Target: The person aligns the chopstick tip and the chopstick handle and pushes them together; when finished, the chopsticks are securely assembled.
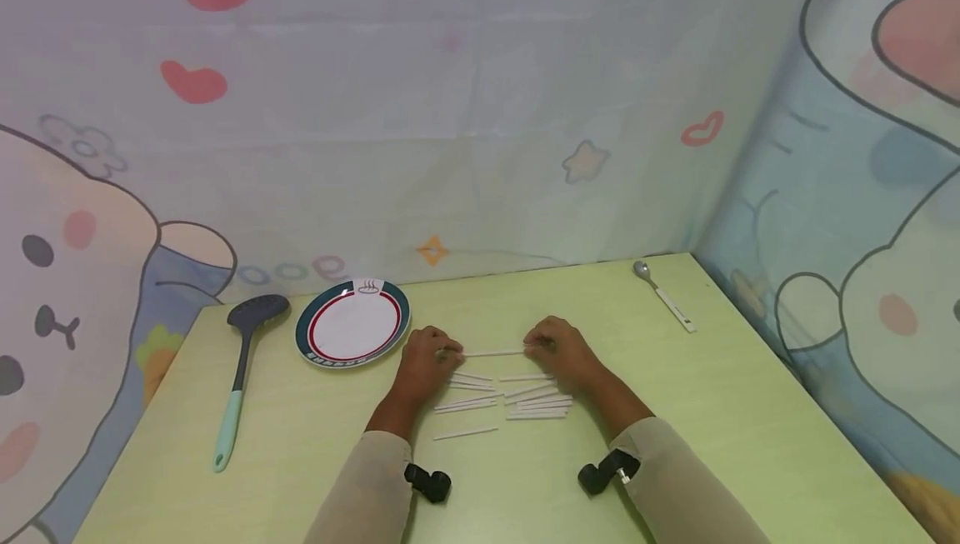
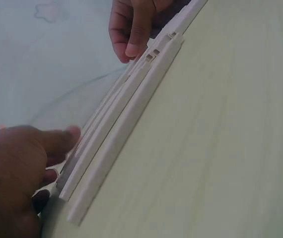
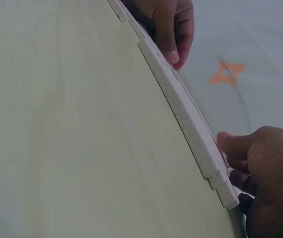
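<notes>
- The pale yellow-green flat table [image 1: 750, 427] fills much of the lower half of your head view.
- Your two forearms in beige cloth sleeves [image 1: 682, 477] rise from the bottom edge and angle inward.
- The round white plate with a dark green rim and red ring [image 1: 355, 325] lies left of centre.
- The black slotted turner with a mint-green handle [image 1: 242, 361] lies further left.
- Your left hand [image 1: 426, 365], at centre, has its fingers curled and nearly closed, thumb and fingertips pinching the left end of a thin straight white stick [image 1: 492, 353]; the hand points up and inward.
- Your right hand [image 1: 566, 352], just right of centre, mirrors it: fingers bent, thumb and index close together, pinching the stick's right end, knuckles up.
- The silver spoon with a white handle [image 1: 671, 306] lies at right.
- Loose white sticks [image 1: 536, 416] lie in two rough groups below your hands, at lower centre.
- The pinched stick runs nearly level between your hands, just above those groups in the frame.
</notes>
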`<action>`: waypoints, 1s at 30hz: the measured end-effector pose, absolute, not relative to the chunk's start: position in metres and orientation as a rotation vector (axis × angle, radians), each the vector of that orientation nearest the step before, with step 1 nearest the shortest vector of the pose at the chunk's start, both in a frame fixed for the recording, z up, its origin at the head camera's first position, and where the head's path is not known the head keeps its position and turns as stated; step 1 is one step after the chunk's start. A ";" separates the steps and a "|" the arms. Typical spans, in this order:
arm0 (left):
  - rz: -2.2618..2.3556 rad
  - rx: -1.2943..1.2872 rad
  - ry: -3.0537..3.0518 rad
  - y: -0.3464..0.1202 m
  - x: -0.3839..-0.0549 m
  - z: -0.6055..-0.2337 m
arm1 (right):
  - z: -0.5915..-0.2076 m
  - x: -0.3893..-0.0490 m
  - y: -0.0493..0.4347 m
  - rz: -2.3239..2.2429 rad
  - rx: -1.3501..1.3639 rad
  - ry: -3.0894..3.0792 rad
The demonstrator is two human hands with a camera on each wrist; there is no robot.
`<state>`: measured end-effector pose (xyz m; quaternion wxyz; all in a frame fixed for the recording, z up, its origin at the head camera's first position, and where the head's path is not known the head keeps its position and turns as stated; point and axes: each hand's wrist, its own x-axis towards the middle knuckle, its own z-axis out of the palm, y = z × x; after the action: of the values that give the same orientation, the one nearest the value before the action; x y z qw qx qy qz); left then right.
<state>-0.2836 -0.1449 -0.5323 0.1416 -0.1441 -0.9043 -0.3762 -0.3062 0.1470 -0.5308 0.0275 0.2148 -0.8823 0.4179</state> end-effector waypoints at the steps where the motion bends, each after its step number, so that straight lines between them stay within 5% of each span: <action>1: -1.109 -0.414 -2.614 -0.146 -0.283 -0.532 | -0.531 -0.306 0.147 1.296 0.676 -2.711; 30: -1.202 -0.402 -2.756 -0.151 -0.278 -0.534 | -0.530 -0.287 0.143 1.205 0.866 -2.715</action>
<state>-0.2783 -0.1509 -0.5342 0.0541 -0.1324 -0.9071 -0.3958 -0.2874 0.1434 -0.5299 0.0237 0.2797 -0.8773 0.3893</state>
